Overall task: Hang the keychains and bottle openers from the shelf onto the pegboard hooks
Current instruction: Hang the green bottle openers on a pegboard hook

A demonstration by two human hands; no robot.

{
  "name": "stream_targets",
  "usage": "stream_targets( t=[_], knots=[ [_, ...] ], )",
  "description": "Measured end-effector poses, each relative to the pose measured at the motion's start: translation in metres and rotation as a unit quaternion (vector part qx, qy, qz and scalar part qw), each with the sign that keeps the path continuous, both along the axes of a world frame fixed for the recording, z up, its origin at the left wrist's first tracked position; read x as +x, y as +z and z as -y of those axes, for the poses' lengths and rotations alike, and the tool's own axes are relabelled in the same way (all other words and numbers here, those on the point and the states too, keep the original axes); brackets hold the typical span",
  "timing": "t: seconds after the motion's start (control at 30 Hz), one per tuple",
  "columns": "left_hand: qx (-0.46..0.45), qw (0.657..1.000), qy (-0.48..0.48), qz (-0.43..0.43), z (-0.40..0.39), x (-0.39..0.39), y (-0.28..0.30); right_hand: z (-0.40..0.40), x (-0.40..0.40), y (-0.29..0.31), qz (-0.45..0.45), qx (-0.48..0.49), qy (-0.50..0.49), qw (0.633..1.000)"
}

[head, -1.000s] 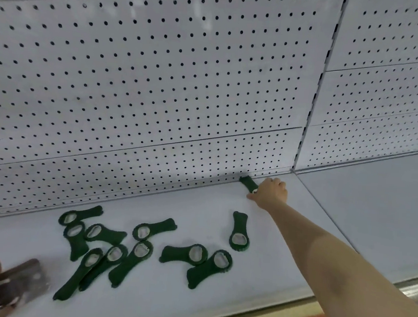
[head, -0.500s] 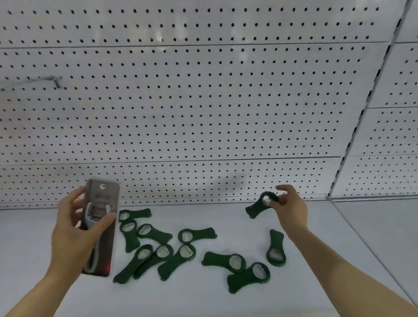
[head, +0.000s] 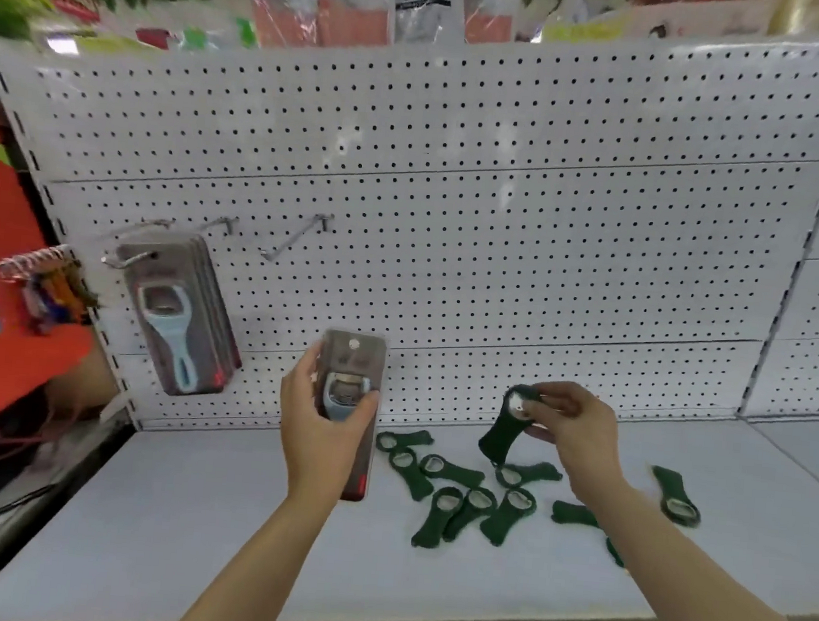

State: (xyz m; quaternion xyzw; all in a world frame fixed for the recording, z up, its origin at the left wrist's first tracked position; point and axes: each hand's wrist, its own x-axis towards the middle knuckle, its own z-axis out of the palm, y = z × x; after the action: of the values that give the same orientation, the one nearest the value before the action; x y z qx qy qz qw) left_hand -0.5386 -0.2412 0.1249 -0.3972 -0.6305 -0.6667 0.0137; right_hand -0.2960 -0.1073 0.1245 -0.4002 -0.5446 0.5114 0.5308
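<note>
Held upright in the left hand (head: 325,431), a carded bottle opener (head: 352,404) stood with its long axis vertical and hang hole uppermost, thumb and fingers wrapped round its lower half; the pack's bottom part was hidden behind the palm. The right hand (head: 570,426) pinched the ring end of a green bottle opener (head: 504,425), handle pointing down and left, above the shelf (head: 182,513). Loose green openers (head: 461,493) lay scattered toward the shelf's rear right, two partly covered by the right forearm. On the pegboard (head: 455,215), carded packs (head: 179,315) hung from a left hook (head: 127,258); bare hooks (head: 295,238) stood beside. Motion blur obscured the goods along the pegboard's top edge.
</note>
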Motion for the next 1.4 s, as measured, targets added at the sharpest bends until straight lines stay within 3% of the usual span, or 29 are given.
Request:
stream_targets(
  t=[0.67,1.0,1.4],
  knots=[
    [0.09,0.989,0.112,-0.028,0.123,-0.033,0.056,0.167,-0.121,0.086,-0.071,0.072,0.153,0.983],
    [0.095,0.985,0.139,-0.027,0.124,-0.091,0.104,0.202,-0.181,0.132,-0.074,0.164,0.169,0.969],
    [0.075,0.992,0.095,-0.048,0.11,-0.127,0.109,0.219,-0.229,0.137,-0.073,0.16,0.112,0.978]
  ],
)
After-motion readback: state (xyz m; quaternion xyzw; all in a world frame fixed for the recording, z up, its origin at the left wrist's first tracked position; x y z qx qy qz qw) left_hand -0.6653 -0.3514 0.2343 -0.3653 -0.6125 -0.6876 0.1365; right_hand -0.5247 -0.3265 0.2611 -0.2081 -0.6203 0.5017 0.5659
